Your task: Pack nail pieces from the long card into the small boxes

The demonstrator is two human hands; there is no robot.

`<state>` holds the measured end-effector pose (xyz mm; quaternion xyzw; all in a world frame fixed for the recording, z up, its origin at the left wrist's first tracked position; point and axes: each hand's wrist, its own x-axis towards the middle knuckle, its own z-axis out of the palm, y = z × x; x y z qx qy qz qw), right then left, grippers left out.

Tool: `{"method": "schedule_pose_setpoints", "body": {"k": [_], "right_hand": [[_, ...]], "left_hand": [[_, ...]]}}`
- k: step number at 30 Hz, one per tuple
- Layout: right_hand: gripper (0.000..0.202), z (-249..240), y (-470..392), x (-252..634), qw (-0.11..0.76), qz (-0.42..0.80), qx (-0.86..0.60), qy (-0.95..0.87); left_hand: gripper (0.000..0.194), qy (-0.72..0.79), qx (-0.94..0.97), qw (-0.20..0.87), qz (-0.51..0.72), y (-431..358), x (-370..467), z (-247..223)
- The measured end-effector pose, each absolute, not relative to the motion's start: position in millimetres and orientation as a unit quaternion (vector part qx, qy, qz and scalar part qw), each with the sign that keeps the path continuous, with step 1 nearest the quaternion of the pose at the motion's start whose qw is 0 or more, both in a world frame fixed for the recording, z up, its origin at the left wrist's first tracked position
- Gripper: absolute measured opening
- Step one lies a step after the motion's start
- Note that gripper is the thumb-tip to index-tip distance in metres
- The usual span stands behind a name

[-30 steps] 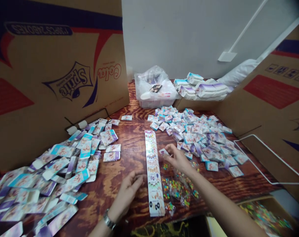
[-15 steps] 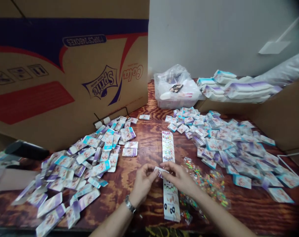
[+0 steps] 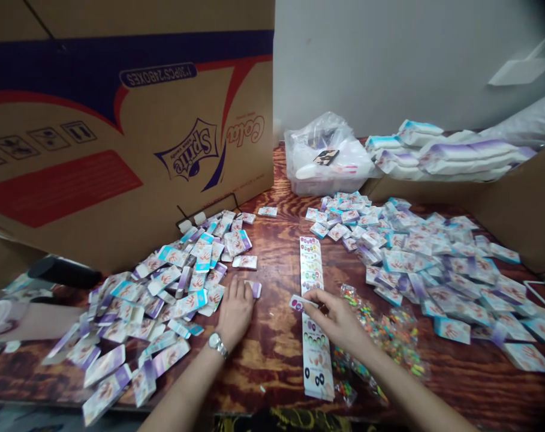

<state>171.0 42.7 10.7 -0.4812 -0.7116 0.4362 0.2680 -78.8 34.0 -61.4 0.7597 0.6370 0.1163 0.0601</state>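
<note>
My left hand (image 3: 235, 309) has its fingers curled over a small flat carton (image 3: 256, 289), white with a purple end, which sticks out to the right of the fingertips and is partly hidden. In my right hand (image 3: 333, 318) a small folded leaflet (image 3: 296, 303) with purple printed marks is pinched between thumb and fingers. It hovers over a long printed paper strip (image 3: 318, 360) that lies on the table, with colored oval pictures along it. Bags of small colorful pieces (image 3: 384, 336) lie under and beside my right forearm.
Small cartons form a pile (image 3: 182, 294) on the left and another pile (image 3: 434, 258) on the right. A big cardboard box (image 3: 132, 144) stands at the back left. Behind are a bag-lined plastic tub (image 3: 321, 183) and white packs (image 3: 461, 159) in an open cardboard box (image 3: 416, 189).
My left hand has let go of the folded leaflet and moved left onto a small carton, which has shifted slightly nearer. My right hand still holds the leaflet. The view has turned slightly left.
</note>
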Motion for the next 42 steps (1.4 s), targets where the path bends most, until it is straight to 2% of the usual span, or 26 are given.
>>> {"method": "schedule_pose_setpoints", "body": {"k": [4,9,11,13,16,19,23,27,32,36,39,42], "right_hand": [[0.023,11.7,44.3,169.7,0.275,0.426,-0.485,-0.712],[0.021,15.6,43.9,168.8,0.269,0.421,-0.480,-0.721],[0.021,17.2,43.2,170.0,0.277,0.419,-0.481,-0.718],[0.021,19.2,42.3,171.4,0.285,0.422,-0.478,-0.716],[0.020,24.7,39.0,170.8,0.294,0.421,-0.449,-0.731],[0.014,32.1,29.9,164.5,0.319,0.372,-0.379,-0.785],[0.016,33.9,12.2,151.1,0.353,0.250,-0.274,-0.859],[0.018,24.1,4.1,144.3,0.383,0.134,-0.234,-0.884],[0.016,16.9,9.1,145.7,0.390,0.077,-0.202,-0.895],[0.018,14.1,10.0,143.6,0.396,0.107,-0.224,-0.884],[0.017,18.6,8.4,146.5,0.378,0.188,-0.257,-0.870],[0.016,32.8,11.2,159.2,0.361,0.263,-0.283,-0.849]], "left_hand": [[0.024,0.618,0.771,0.100,0.114,14.8,-67.6,-57.7],[0.033,0.612,0.770,0.133,0.126,16.0,-70.6,-54.9],[0.035,0.618,0.745,0.177,0.179,18.0,-70.4,-47.3],[0.037,0.622,0.660,0.308,0.289,19.0,-67.3,-33.9],[0.036,0.555,0.381,0.596,0.438,18.9,-58.0,-9.6],[0.028,0.459,0.137,0.722,0.500,18.0,-46.0,7.4],[0.024,0.384,0.035,0.756,0.528,16.9,-30.1,15.6],[0.021,0.375,-0.008,0.761,0.530,15.6,-19.1,22.6],[0.025,0.375,-0.015,0.782,0.497,12.3,-11.3,31.5],[0.023,0.398,0.029,0.752,0.524,7.5,-4.2,28.7],[0.020,0.403,0.078,0.721,0.558,5.1,-4.1,24.2],[0.022,0.381,0.106,0.749,0.532,4.1,-12.5,22.4]]}}
